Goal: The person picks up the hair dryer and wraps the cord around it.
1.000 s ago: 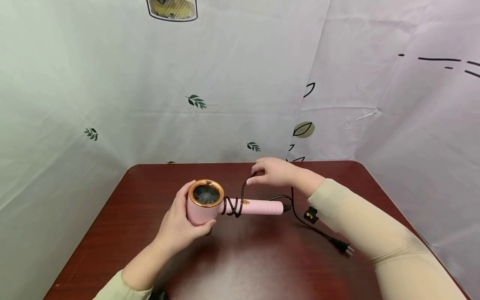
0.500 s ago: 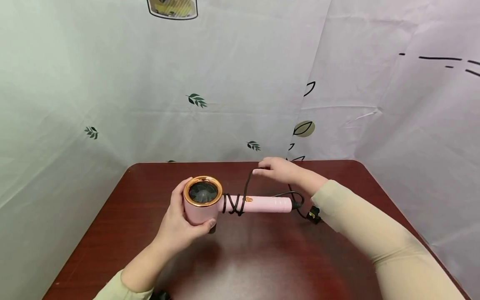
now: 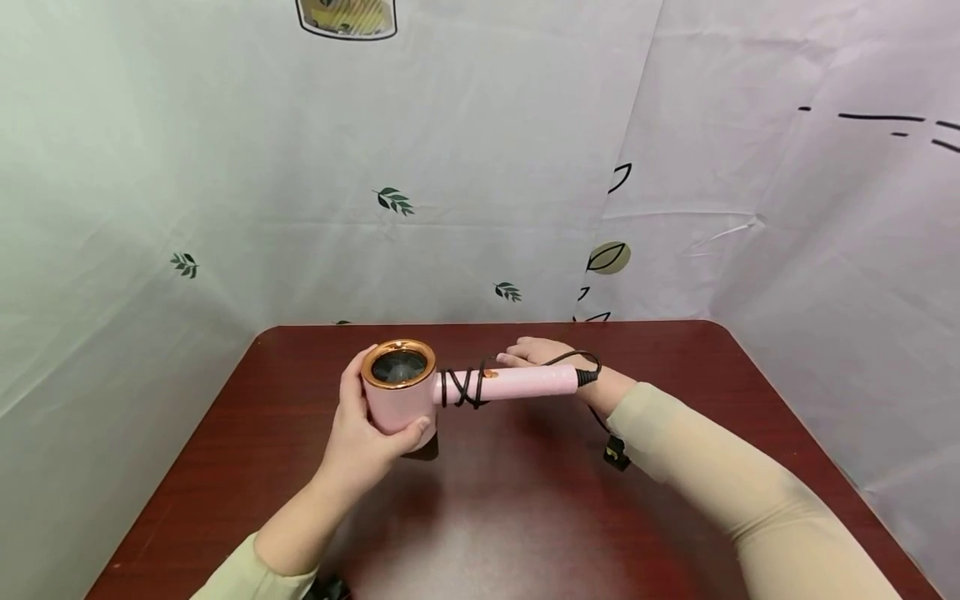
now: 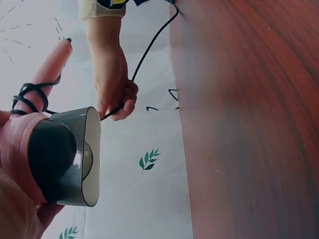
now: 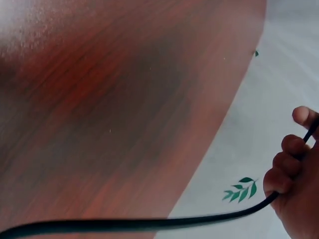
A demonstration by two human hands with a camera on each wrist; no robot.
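My left hand (image 3: 363,442) grips the barrel of a pink hair dryer (image 3: 401,404) from the left, thumb in front. Its copper-rimmed end faces up in the head view, and the handle points right. Below the barrel sits a dark see-through nozzle (image 4: 65,154), clear in the left wrist view. Black cord (image 3: 463,387) crosses in several loops round the handle near the barrel. Beyond the handle, my right hand (image 3: 536,350) holds the cord with curled fingers, which the right wrist view shows on the cord (image 5: 224,217). The handle hides part of that hand in the head view.
The reddish-brown table (image 3: 525,517) lies below both hands. A black wrist device (image 3: 617,452) shows by the right sleeve, and another dark item (image 3: 327,587) by the left sleeve. A pale cloth wall (image 3: 465,167) with leaf prints stands behind the table.
My right hand has sunk from above the handle to behind it, taking the cord along. The hair dryer has risen slightly in view and its handle end tips upward. The plug has left view.
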